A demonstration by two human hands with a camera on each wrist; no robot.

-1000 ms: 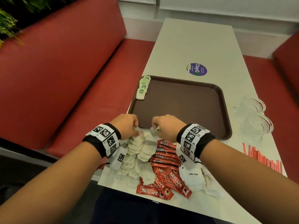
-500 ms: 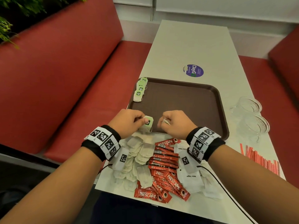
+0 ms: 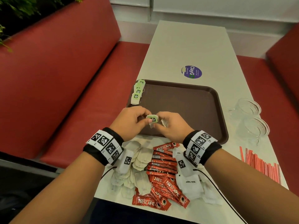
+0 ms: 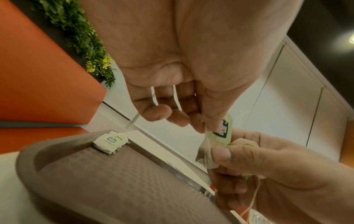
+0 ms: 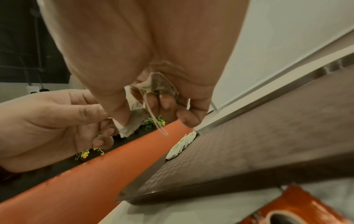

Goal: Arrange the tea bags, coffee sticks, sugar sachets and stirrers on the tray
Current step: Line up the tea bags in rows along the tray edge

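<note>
1. Tea bag with a pale green square tag point(image 3: 152, 118) sits pinched between both hands above the near edge of the brown plastic tray point(image 3: 216, 110).
2. Left hand point(image 3: 131, 121) pinches the tag between thumb and curled fingers point(image 4: 161, 112); right hand point(image 3: 169, 126) pinches the paper pouch, its thumb point(image 4: 221, 153) pressed on the crumpled bag, with the string point(image 5: 153, 116) looping below.
3. Four more green-tagged tea bags point(image 3: 137, 93) lie overlapped in a row along the tray's far-left rim.
4. Loose white tea bags point(image 3: 139, 160) are heaped on the white table point(image 3: 186, 46) just in front of the tray, under the left wrist.
5. Red Nescafe coffee sticks point(image 3: 161, 172) lie fanned beside that heap, touching it.
6. White sugar sachets point(image 3: 191, 181) lie to the right of the sticks.
7. Red-striped stirrers point(image 3: 262, 164) lie near the table's right edge, well apart from the tray.
8. Two clear glass cups point(image 3: 250, 117) stand just right of the tray.
</note>
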